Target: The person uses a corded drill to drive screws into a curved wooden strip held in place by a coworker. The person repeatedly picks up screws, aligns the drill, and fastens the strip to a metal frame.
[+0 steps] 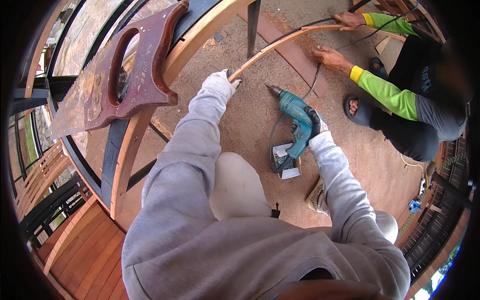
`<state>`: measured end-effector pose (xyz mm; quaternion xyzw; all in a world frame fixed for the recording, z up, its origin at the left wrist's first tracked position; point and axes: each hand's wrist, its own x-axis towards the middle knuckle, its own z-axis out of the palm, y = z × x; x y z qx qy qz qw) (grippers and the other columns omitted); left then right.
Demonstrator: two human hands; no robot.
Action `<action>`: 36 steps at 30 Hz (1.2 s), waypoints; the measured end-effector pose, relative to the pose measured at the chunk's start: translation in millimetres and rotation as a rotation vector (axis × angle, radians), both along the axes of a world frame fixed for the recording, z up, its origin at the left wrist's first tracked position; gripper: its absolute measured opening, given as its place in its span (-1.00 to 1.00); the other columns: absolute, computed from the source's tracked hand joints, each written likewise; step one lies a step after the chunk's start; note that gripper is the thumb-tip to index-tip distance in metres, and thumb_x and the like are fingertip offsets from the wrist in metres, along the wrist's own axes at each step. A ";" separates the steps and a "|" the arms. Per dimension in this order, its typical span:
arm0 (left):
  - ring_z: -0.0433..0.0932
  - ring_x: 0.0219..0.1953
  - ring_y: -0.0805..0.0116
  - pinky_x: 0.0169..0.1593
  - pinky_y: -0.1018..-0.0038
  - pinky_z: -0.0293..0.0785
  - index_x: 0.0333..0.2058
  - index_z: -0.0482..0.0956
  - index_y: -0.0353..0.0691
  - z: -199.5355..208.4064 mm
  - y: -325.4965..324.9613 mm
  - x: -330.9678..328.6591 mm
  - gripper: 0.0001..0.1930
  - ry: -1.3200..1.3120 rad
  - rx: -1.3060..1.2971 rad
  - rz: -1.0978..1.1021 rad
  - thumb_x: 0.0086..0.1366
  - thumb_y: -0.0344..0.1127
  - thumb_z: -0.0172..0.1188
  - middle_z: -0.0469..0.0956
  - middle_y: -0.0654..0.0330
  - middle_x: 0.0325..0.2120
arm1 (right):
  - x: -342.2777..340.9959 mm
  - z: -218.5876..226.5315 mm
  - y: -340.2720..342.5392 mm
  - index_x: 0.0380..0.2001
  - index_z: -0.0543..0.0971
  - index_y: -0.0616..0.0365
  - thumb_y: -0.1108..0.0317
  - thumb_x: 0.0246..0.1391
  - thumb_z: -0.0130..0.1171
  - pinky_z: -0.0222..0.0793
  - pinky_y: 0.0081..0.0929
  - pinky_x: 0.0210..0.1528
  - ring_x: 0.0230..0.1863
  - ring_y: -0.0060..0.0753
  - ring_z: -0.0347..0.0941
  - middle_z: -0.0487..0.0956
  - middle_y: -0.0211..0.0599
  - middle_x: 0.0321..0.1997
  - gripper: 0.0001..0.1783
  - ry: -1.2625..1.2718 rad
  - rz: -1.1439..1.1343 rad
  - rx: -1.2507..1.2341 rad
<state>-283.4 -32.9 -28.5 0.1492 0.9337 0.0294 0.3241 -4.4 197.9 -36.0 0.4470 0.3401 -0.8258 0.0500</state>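
Note:
My left hand, in a pale glove with dark fingertips, is closed on the near end of a curved wooden strip edged with a black bar. My right hand grips the handle of a teal corded power drill. The drill's bit points up and left, apart from the strip. Beneath the drill's handle, a small open box of screws stands on the floor. Across the strip, a co-worker's one hand touches its far part; the other hand is held out near it.
A handsaw with a dark red handle rests on a curved wood-and-black frame at left. A flat brown board lies under the strip. The co-worker's sandalled foot and a cable are right of the drill. Slatted wood is lower left.

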 end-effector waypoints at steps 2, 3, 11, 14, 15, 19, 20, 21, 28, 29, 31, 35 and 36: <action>0.56 0.15 0.08 0.22 0.25 0.48 0.27 0.44 -0.06 -5.1 -4.8 1.7 -0.27 0.057 0.012 0.019 0.24 0.24 0.27 0.59 0.06 0.10 | -18.2 15.8 23.0 0.13 0.44 0.15 0.01 0.21 0.28 0.63 -0.18 -0.30 -0.35 -0.13 0.61 0.63 -0.08 -0.20 -0.43 -0.005 0.121 0.104; 0.56 0.16 0.07 0.22 0.26 0.47 0.28 0.42 -0.06 -4.0 -4.0 4.2 -0.24 0.100 0.021 0.024 0.23 0.26 0.28 0.58 0.05 0.11 | -21.5 16.3 35.8 0.07 0.51 0.15 -0.02 0.18 0.30 0.60 -0.23 -0.32 -0.39 -0.20 0.60 0.64 -0.14 -0.24 -0.45 -0.024 0.192 0.185; 0.46 0.20 0.03 0.28 0.23 0.38 0.21 0.45 -0.01 2.9 -6.7 20.6 -0.38 0.341 0.219 0.026 0.24 0.09 0.34 0.49 0.02 0.14 | -65.9 31.5 95.3 0.00 0.58 0.11 -0.09 0.09 0.37 0.49 -0.23 -0.01 -0.12 -0.12 0.59 0.66 -0.16 -0.13 -0.43 0.101 0.895 0.962; 0.28 0.32 -0.07 0.41 0.11 0.20 0.28 0.38 -0.05 35.8 7.4 96.7 -0.42 0.551 0.258 -0.103 0.33 -0.06 0.25 0.35 -0.03 0.24 | -51.8 19.8 94.8 0.08 0.53 0.12 0.02 0.02 0.45 0.46 -0.24 0.19 0.07 -0.03 0.58 0.65 -0.07 0.04 -0.36 0.231 0.945 1.322; 0.30 0.31 -0.08 0.41 0.09 0.21 0.27 0.39 -0.08 53.7 5.1 133.5 -0.45 0.437 0.333 -0.230 0.36 -0.07 0.20 0.37 -0.07 0.21 | -46.0 15.5 90.4 0.14 0.50 0.13 0.06 -0.01 0.48 0.46 -0.26 0.20 0.09 -0.05 0.59 0.64 -0.06 0.06 -0.31 0.255 0.934 1.305; 0.48 0.18 0.05 0.30 0.14 0.35 0.18 0.50 -0.06 69.4 33.7 256.1 -0.56 -0.283 0.217 -0.796 0.39 -0.07 0.10 0.53 0.06 0.08 | -34.4 0.3 91.7 0.22 0.41 0.24 0.10 -0.03 0.49 0.45 -0.34 0.21 0.12 -0.10 0.59 0.63 0.00 0.08 -0.19 0.456 0.863 1.249; 0.48 0.19 0.08 0.30 0.14 0.35 0.20 0.48 -0.06 70.6 49.0 274.6 -0.55 -0.487 0.061 -0.831 0.39 -0.11 0.10 0.52 0.08 0.09 | -34.4 1.7 92.2 0.23 0.41 0.24 0.11 -0.02 0.49 0.45 -0.35 0.22 0.13 -0.11 0.58 0.62 0.01 0.09 -0.19 0.466 0.871 1.248; 0.48 0.20 0.08 0.29 0.13 0.35 0.22 0.46 -0.07 57.6 55.6 291.3 -0.54 -0.438 0.030 -0.765 0.39 -0.13 0.09 0.52 0.09 0.10 | -35.3 1.9 93.0 0.24 0.41 0.25 0.13 -0.02 0.49 0.45 -0.36 0.22 0.14 -0.12 0.58 0.62 0.01 0.10 -0.19 0.475 0.875 1.248; 0.46 0.26 -0.08 0.21 0.10 0.48 0.26 0.43 -0.19 -15.3 68.8 322.8 -0.55 -0.268 -0.143 -0.856 0.46 -0.23 -0.08 0.44 -0.05 0.26 | -31.5 -15.5 94.2 0.28 0.39 0.24 0.15 -0.03 0.49 0.42 -0.29 0.26 0.18 -0.07 0.55 0.60 -0.01 0.16 -0.15 0.600 0.823 1.201; 0.47 0.25 -0.08 0.21 0.10 0.48 0.25 0.43 -0.19 -17.5 73.4 321.8 -0.55 -0.277 -0.143 -0.862 0.46 -0.22 -0.08 0.46 -0.04 0.24 | -31.8 -13.0 93.8 0.28 0.39 0.23 0.14 -0.04 0.49 0.43 -0.29 0.24 0.18 -0.05 0.55 0.60 0.00 0.15 -0.14 0.599 0.836 1.236; 0.50 0.22 -0.01 0.21 0.11 0.46 0.23 0.47 -0.14 -22.1 80.6 321.7 -0.56 -0.283 -0.165 -0.846 0.42 -0.20 -0.01 0.49 0.02 0.19 | -31.8 -12.9 94.3 0.29 0.38 0.22 0.14 -0.05 0.49 0.44 -0.29 0.23 0.18 -0.04 0.55 0.61 0.01 0.14 -0.14 0.575 0.835 1.246; 0.55 0.18 0.12 0.18 0.15 0.48 0.19 0.52 0.01 -23.3 80.9 320.9 -0.60 -0.290 -0.164 -0.859 0.44 -0.16 -0.05 0.56 0.15 0.13 | -30.8 -19.6 96.0 0.29 0.38 0.22 0.12 -0.06 0.49 0.45 -0.29 0.21 0.16 -0.02 0.56 0.61 0.02 0.13 -0.13 0.602 0.802 1.251; 0.56 0.16 0.13 0.17 0.17 0.51 0.19 0.51 0.03 -21.3 78.4 320.3 -0.60 -0.296 -0.141 -0.888 0.48 -0.15 -0.12 0.58 0.14 0.12 | -31.3 -21.4 96.3 0.29 0.39 0.21 0.12 -0.06 0.49 0.45 -0.28 0.21 0.16 -0.01 0.56 0.62 0.02 0.12 -0.13 0.602 0.802 1.265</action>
